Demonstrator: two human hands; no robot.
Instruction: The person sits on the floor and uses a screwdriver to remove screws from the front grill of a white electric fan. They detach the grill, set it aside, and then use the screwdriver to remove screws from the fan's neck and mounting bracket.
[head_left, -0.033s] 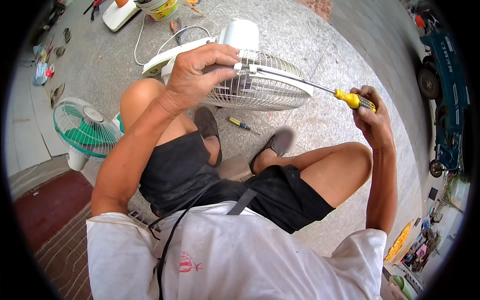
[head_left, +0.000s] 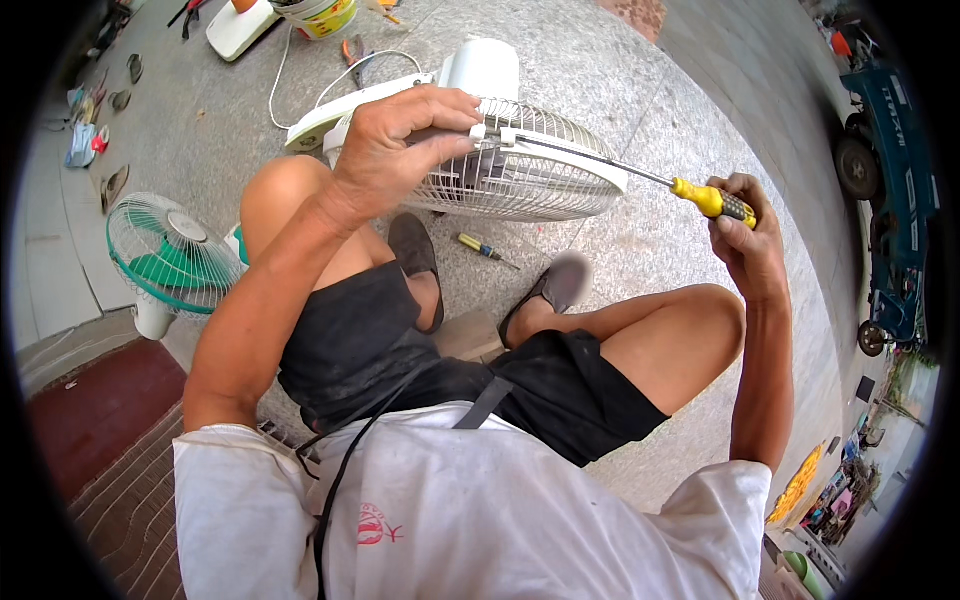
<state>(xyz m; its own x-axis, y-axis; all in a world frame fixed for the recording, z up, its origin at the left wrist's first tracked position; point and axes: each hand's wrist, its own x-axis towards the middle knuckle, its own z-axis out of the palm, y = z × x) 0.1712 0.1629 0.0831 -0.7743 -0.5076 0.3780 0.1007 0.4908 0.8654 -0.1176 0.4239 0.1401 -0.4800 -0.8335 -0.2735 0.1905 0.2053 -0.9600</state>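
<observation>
Past the right knee [head_left: 722,320], speckled stone paving [head_left: 650,255] runs on to its curving right edge, leaving elbow room on that side. A small yellow-handled screwdriver [head_left: 480,246] lies on it, between the dark shoes [head_left: 413,250]. The left hand [head_left: 400,140] pinches narrowly, thumb and fingers on the rim of the white fan [head_left: 540,200], a rounded cage of thin wires ahead of the shoes, well in from that edge. The right hand [head_left: 750,235] wraps the yellow-and-black handle of a long screwdriver [head_left: 697,195], its slim metal shaft reaching toward a clip [head_left: 508,137] (tip contact unclear). Beyond stand orange-handled pliers' neighbour, a round bucket [head_left: 325,20], and the pliers [head_left: 356,65] themselves, lying flat.
</observation>
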